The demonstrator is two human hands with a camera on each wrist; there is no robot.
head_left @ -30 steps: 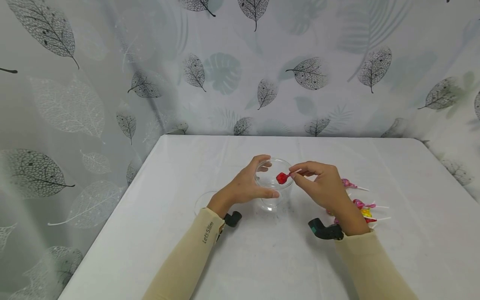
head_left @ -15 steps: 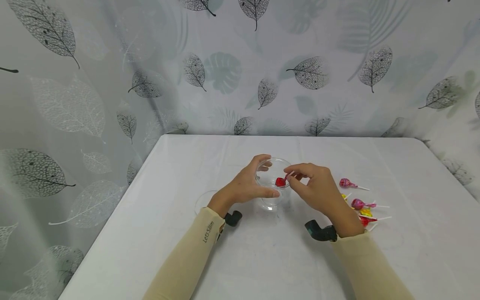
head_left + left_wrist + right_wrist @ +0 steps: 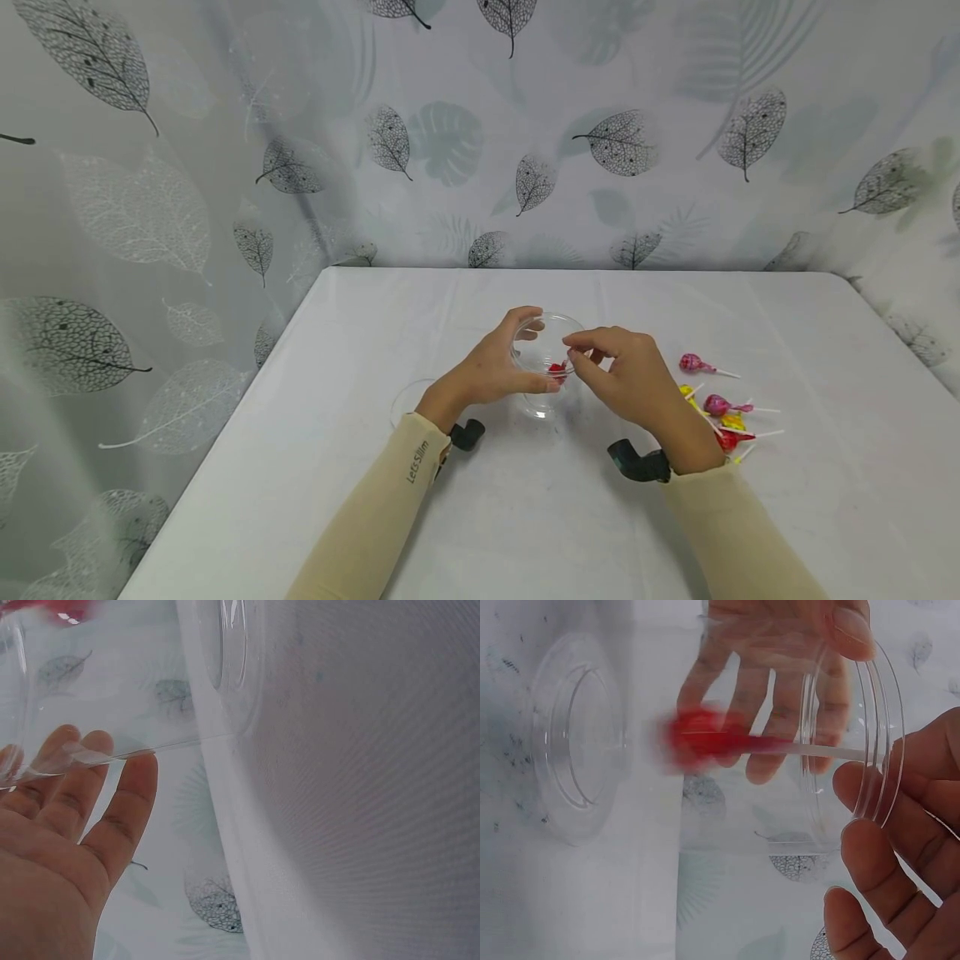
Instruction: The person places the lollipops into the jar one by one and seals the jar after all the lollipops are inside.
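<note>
My left hand (image 3: 498, 364) grips a clear plastic jar (image 3: 534, 354), its thumb near the front and fingers round the far side. The jar stands upright on the table, its mouth uncovered. In the left wrist view, my fingers (image 3: 135, 791) touch the see-through wall. A red lollipop (image 3: 557, 371) hangs head down inside the jar; its head (image 3: 697, 739) is blurred in the right wrist view. At the rim, my right hand (image 3: 622, 371) pinches the white stick (image 3: 829, 751) end between thumb and finger.
Several wrapped lollipops in pink, yellow and red (image 3: 731, 421) lie right of my right forearm. One pink lollipop (image 3: 693, 363) lies apart behind them. A clear round lid (image 3: 405, 404) lies left, partly behind my left wrist. Leaf-patterned curtains surround the white table (image 3: 540, 517).
The right hand has moved slightly left to the jar's mouth, and the red lollipop has gone down deeper into the jar. My left hand and the jar have stayed in place.
</note>
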